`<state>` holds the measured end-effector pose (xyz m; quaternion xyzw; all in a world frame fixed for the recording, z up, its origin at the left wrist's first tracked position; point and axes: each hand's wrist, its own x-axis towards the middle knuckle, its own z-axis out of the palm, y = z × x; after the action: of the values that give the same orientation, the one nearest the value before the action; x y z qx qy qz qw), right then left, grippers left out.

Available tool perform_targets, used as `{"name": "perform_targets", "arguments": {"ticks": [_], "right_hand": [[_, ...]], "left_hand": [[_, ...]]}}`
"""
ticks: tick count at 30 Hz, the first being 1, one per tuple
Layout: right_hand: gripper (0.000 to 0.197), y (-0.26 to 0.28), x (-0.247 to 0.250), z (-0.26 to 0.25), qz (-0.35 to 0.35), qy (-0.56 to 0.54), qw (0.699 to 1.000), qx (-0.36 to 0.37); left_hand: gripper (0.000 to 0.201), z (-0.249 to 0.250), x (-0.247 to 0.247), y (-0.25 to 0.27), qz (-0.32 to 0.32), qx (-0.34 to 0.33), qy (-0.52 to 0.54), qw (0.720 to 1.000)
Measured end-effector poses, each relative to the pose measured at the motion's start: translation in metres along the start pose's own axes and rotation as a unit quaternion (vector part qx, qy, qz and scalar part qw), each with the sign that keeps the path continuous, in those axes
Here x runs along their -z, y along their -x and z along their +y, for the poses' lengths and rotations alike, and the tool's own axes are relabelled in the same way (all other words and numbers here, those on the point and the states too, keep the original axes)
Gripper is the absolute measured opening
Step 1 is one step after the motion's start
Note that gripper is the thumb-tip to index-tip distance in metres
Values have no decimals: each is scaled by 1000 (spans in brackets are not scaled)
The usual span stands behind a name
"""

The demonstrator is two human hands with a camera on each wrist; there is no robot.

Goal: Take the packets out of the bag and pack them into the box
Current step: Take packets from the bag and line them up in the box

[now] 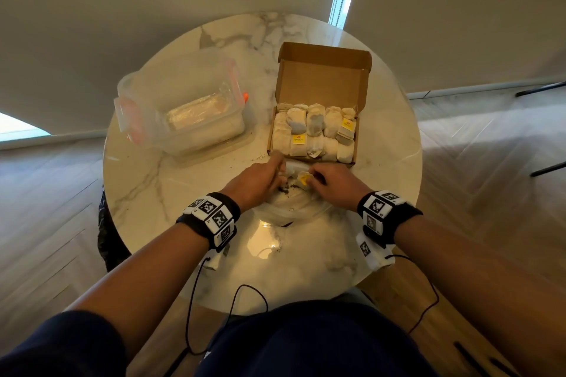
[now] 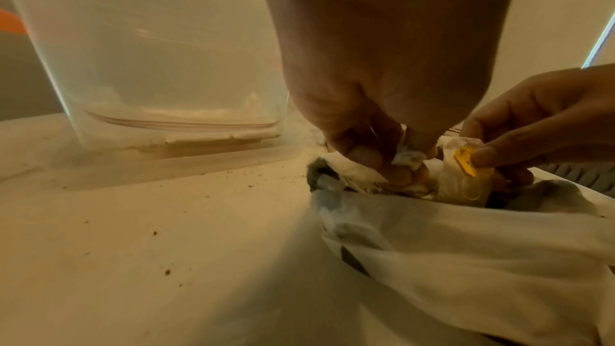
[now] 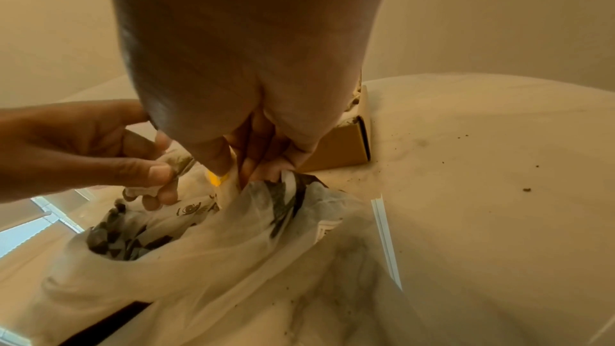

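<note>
Two rows of packets [image 1: 315, 131] already fill the cardboard box [image 1: 321, 76] lying just beyond both hands, so the packing looks nearly done. At the mouth of the thin white bag [image 2: 465, 246], directly beneath the fingers, the left hand [image 1: 254, 184] pinches one crumpled packet [image 2: 407, 158] while the right hand [image 1: 333, 185] closes thumb and fingers on another with a yellow tag [image 2: 465, 165]. These two at least remain to be lifted across; whether more lie deeper in the bag cannot be told, and free room in the box appears scarce. Loose dark crumbs [image 2: 166, 271] dot the round marble table [image 1: 153, 193] around the wrists. Beyond the left hand stands a clear plastic container [image 1: 183, 107] with orange clips.
</note>
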<state>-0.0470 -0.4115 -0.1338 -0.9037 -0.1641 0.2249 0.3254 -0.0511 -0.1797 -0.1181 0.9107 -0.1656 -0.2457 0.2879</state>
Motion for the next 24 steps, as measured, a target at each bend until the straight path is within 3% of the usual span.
{"name": "perform_targets", "arguments": {"ticks": [2,9,16,19,24], "right_hand": [[18,0,0,1,2,-2,1000,1],[18,3,0,-1,17,-15,1000,0],[16,10,-2,-1,28,-21,999,1],[17,13,-3,-4,34,-24,999,-6],[15,19,-5,-7,44,-40,998,-8]], "left_hand": [[3,1,4,3,-7,-11,-2,1000],[36,0,3,9,-27,-32,-15,999],[20,-5,-1,9,-7,-84,-28,996],[31,-4,-1,9,-24,-70,-24,997],[22,-1,-4,7,28,-85,-38,995]]}}
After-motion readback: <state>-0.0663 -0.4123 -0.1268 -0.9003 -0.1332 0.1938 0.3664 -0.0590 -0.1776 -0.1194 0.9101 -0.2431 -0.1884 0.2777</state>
